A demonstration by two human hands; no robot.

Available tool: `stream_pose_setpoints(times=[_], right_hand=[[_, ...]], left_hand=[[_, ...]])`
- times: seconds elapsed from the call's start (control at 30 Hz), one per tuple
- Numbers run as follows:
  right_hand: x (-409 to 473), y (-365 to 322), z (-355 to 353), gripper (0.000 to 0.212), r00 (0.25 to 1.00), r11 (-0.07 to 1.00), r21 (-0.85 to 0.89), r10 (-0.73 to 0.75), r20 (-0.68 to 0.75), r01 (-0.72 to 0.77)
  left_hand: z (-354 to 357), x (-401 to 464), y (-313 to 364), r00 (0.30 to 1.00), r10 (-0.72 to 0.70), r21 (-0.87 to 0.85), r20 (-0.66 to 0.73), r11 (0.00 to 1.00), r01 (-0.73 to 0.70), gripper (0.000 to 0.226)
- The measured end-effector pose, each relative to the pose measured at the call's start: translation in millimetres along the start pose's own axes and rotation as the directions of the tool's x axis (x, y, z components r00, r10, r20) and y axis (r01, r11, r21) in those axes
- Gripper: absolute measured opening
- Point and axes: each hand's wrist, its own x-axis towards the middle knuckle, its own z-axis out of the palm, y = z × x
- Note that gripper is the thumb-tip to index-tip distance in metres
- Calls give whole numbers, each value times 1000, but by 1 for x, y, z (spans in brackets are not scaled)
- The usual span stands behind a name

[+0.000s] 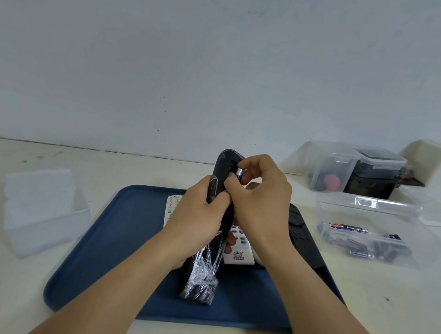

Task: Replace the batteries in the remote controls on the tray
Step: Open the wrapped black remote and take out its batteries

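Two hands [200, 215], one black remote [222, 184], one battery [239, 173]

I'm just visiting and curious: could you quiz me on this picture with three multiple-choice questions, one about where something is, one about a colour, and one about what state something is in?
1. Where do the loose spare batteries lie?
A. In the clear box to the right of the tray
B. In a heap on the tray
C. On the floor

2. What colour is the tray?
A. Red
B. Dark blue
C. Yellow

3. How is the black remote being held?
A. Flat on the table, untouched
B. Raised above the tray, gripped by the left hand
C. Inside a closed box

Answers:
1. A: batteries show through the clear box.
2. B: the tray rim is dark blue.
3. B: the left hand grips the black remote while the right hand pinches a battery at its top end.
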Motion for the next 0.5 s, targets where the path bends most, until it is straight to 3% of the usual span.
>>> stream_pose_setpoints(times=[0.17,0.23,0.27,0.3,0.33,0.4,0.43,0.5], right_hand=[[2,3,0,12,989,997,13,69,134,-72],[5,4,0,14,978,975,133,162,131,-179],[9,4,-1,14,953,912,277,276,129,-302],[15,5,-5,14,897,774,457,413,161,-438],[23,6,-9,18,813,554,625,526,250,-551],[33,12,-23,29,655,50,784,584,479,-619],[36,17,-29,30,609,-122,790,570,551,-601],[34,24,-39,30,572,-259,781,557,602,-568]], left_hand=[[-3,-1,1,1000,-21,-7,-7,1000,21,18],[-2,1,2,999,-52,-76,8,996,53,17],[-3,0,2,997,-80,-126,17,989,82,17],[-1,1,3,994,-106,-175,28,979,109,17],[0,1,4,992,-125,-213,35,968,130,18],[2,1,4,989,-145,-260,40,954,151,20],[2,1,3,987,-157,-275,37,948,161,20],[4,1,4,983,-179,-297,30,938,179,21]])
